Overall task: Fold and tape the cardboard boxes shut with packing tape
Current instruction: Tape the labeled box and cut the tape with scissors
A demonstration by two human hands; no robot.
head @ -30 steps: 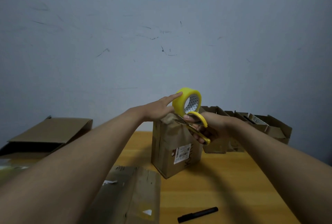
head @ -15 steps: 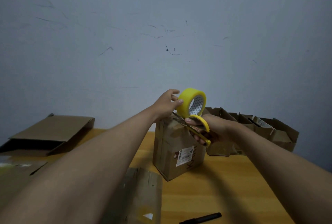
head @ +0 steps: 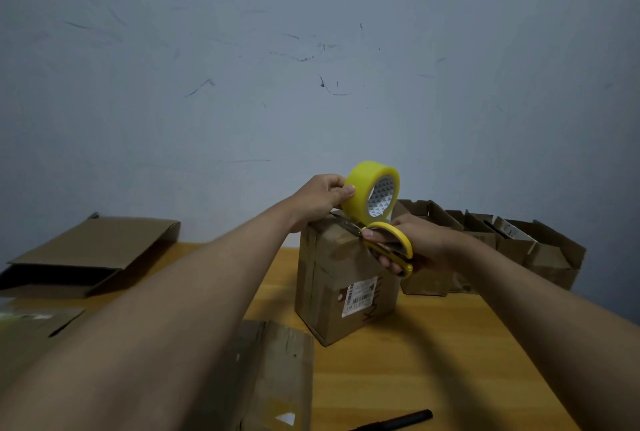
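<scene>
Since half a second ago, the left hand (head: pixel 320 197) has curled tighter around the yellow tape roll (head: pixel 372 193), gripping it above the tall cardboard box (head: pixel 341 287). Fingers of the right hand (head: pixel 414 245) sit in the yellow handles of the scissors (head: pixel 389 245), whose blades touch the box top. This box stands on the wooden worktop (head: pixel 415 361). Its white label (head: pixel 358 295) has a barcode, too small to read. Both arms reach straight forward.
</scene>
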